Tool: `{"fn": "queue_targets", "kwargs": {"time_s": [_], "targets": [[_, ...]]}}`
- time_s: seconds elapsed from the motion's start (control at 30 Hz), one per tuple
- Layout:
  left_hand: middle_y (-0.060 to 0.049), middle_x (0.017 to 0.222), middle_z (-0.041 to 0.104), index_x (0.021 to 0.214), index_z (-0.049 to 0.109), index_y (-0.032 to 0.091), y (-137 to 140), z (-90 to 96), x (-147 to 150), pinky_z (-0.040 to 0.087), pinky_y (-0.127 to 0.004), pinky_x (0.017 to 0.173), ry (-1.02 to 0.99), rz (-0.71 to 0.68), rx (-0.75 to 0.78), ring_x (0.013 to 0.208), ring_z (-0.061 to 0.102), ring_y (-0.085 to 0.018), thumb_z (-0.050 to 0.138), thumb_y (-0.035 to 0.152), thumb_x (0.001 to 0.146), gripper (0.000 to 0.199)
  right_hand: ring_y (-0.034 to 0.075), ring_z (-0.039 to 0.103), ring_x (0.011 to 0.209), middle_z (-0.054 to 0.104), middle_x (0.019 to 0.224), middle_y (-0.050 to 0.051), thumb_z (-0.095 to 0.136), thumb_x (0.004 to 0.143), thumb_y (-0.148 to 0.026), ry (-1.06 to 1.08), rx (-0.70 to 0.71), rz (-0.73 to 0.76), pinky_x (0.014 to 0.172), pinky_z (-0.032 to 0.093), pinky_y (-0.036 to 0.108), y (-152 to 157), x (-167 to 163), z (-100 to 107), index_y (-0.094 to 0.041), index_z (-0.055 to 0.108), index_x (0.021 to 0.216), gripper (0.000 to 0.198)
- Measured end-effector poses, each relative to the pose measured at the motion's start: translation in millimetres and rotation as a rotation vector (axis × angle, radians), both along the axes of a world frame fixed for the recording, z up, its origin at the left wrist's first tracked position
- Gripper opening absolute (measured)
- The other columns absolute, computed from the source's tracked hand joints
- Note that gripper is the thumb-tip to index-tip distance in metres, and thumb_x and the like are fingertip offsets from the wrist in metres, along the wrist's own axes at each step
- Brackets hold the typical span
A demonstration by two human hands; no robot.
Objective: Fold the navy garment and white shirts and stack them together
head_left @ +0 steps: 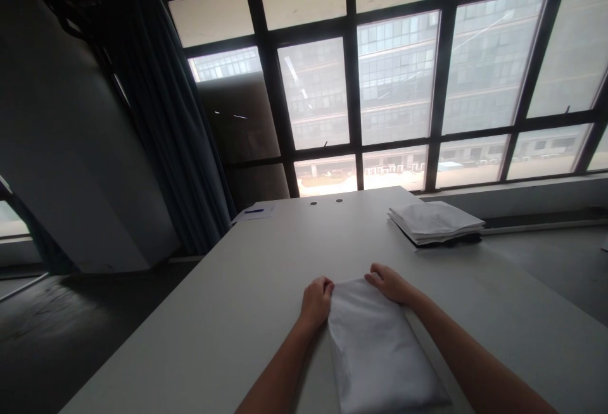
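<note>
A white folded cloth [380, 351] lies on the white table [247, 313] in front of me, its long side running toward me. My left hand [317, 303] is closed at its far left corner, thumb and fingers pinching the edge. At the far right corner my right hand [388, 282] grips the cloth in the same way, fingers curled over the edge. The near end of the cloth runs to the bottom of the view. What kind of garment or linen it is, I cannot tell.
A stack of folded white cloths [434, 221] with a dark layer at the bottom sits at the table's right edge. A paper with a blue pen [254, 211] lies at the far left corner. Beyond are large windows [396, 78] and a dark blue curtain [166, 116].
</note>
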State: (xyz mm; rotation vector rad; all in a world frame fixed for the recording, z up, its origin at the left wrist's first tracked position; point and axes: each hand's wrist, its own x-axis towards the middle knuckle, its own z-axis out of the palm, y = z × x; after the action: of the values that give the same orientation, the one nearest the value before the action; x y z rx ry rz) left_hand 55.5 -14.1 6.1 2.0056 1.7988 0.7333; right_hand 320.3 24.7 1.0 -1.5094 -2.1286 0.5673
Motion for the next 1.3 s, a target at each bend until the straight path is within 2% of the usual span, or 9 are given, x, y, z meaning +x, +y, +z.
{"fn": "queue_targets", "kwargs": {"time_s": [0.1, 0.37, 0.6, 0.67, 0.8, 0.93, 1.17, 1.23, 1.3], "targets": [[-0.006, 0.101, 0.076, 0.097, 0.072, 0.02, 1, -0.3, -1, 0.044, -0.025, 0.082, -0.017, 0.0, 0.001, 0.094, 0.068, -0.02, 0.056, 0.026, 0.097, 0.017, 0.021, 0.063, 0.084, 0.072, 0.092, 0.006, 0.051, 0.094, -0.053, -0.017, 0.01, 0.007, 0.073, 0.043, 0.029, 0, 4, 3, -0.02, 0.064, 0.096, 0.035], [-0.005, 0.098, 0.076, 0.093, 0.073, 0.019, -1, -3.1, -4, 0.044, -0.025, 0.081, -0.052, 0.019, 0.05, 0.091, 0.067, -0.018, 0.064, 0.024, 0.091, 0.011, 0.029, 0.056, 0.111, 0.069, 0.113, 0.011, 0.048, 0.096, -0.044, -0.164, 0.084, -0.099, 0.096, 0.035, 0.042, -5, -5, -11, -0.021, 0.066, 0.104, 0.03], [-0.005, 0.095, 0.076, 0.093, 0.075, 0.019, -3, -1.8, -6, 0.045, -0.025, 0.079, -0.074, 0.041, 0.063, 0.088, 0.069, -0.018, 0.064, 0.023, 0.09, 0.011, 0.03, 0.047, 0.128, 0.062, 0.132, 0.016, 0.036, 0.097, -0.019, -0.218, 0.224, -0.111, 0.112, 0.023, 0.049, -30, -22, 7, -0.019, 0.063, 0.12, 0.035], [-0.006, 0.095, 0.076, 0.093, 0.075, 0.019, -3, -1.6, -6, 0.045, -0.026, 0.08, -0.074, 0.044, 0.071, 0.089, 0.069, -0.018, 0.064, 0.023, 0.09, 0.012, 0.028, 0.041, 0.138, 0.057, 0.144, 0.012, 0.043, 0.097, -0.03, -0.232, 0.24, -0.023, 0.118, 0.018, 0.045, -42, -36, 6, -0.021, 0.059, 0.132, 0.039], [-0.005, 0.094, 0.076, 0.091, 0.075, 0.019, -2, -1.5, -10, 0.046, -0.026, 0.081, -0.068, 0.038, 0.072, 0.088, 0.068, -0.017, 0.065, 0.021, 0.089, 0.01, 0.036, 0.022, 0.152, 0.036, 0.162, 0.016, 0.037, 0.099, -0.06, -0.299, 0.187, 0.156, 0.122, 0.008, 0.056, -62, -59, -8, -0.015, 0.04, 0.154, 0.072], [-0.004, 0.088, 0.075, 0.089, 0.074, 0.018, 0, 4.5, -15, 0.047, -0.025, 0.077, -0.048, 0.021, 0.059, 0.082, 0.069, -0.017, 0.065, 0.017, 0.087, 0.009, 0.035, 0.016, 0.154, 0.027, 0.166, 0.016, 0.028, 0.103, -0.058, -0.301, 0.142, 0.186, 0.124, 0.005, 0.056, -67, -60, -13, -0.012, 0.033, 0.158, 0.072], [-0.008, 0.119, 0.069, 0.115, 0.07, 0.022, -30, 25.1, 14, 0.038, -0.037, 0.109, 0.066, -0.104, 0.15, 0.116, 0.061, -0.023, 0.049, 0.007, 0.085, 0.039, 0.025, 0.02, 0.154, 0.032, 0.164, 0.014, 0.033, 0.1, -0.031, -0.198, 0.121, 0.154, 0.126, 0.01, 0.048, -54, -60, -19, -0.011, 0.036, 0.156, 0.06], [-0.01, 0.129, 0.067, 0.125, 0.067, 0.022, -47, 18.1, 33, 0.038, -0.038, 0.111, 0.111, -0.197, 0.1, 0.121, 0.06, -0.026, 0.052, 0.017, 0.087, 0.041, 0.022, 0.024, 0.153, 0.034, 0.163, 0.014, 0.031, 0.097, -0.023, -0.15, 0.067, 0.062, 0.126, 0.016, 0.044, -45, -59, -23, -0.01, 0.035, 0.157, 0.061], [-0.017, 0.154, 0.048, 0.147, 0.051, 0.013, -64, 5.4, 48, 0.029, -0.046, 0.119, 0.199, -0.259, 0.002, 0.143, 0.041, -0.035, 0.054, 0.039, 0.091, 0.061, 0.02, 0.03, 0.151, 0.038, 0.161, 0.014, 0.027, 0.096, -0.02, -0.13, 0.028, -0.006, 0.124, 0.02, 0.042, -37, -53, -25, -0.01, 0.036, 0.156, 0.061]]}}
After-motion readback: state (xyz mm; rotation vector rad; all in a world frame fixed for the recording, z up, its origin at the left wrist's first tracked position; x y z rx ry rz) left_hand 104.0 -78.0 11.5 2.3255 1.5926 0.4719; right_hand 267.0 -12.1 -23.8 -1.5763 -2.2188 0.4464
